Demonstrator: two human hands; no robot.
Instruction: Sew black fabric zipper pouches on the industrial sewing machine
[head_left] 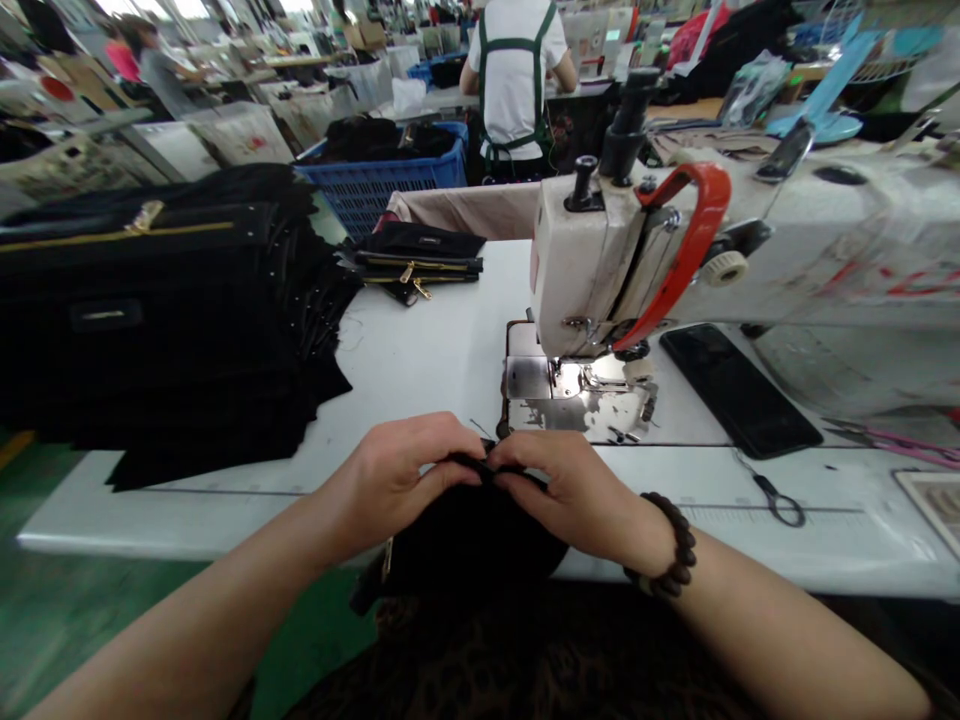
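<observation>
My left hand and my right hand meet at the front edge of the sewing table, thumbs and fingers pinched on the upper edge of a black fabric piece. The fabric hangs down over the table edge toward my lap, with a gold zipper pull at its left side. What exactly lies between the fingertips is too dark to make out. Just beyond my hands is the sewing machine, its lit needle area above a worn metal plate.
A tall stack of black zippered fabric pieces fills the table's left. Several small black pouches lie behind. On the right are a black phone, a ring strap and pink-handled scissors. Beyond, a blue crate stands near a person.
</observation>
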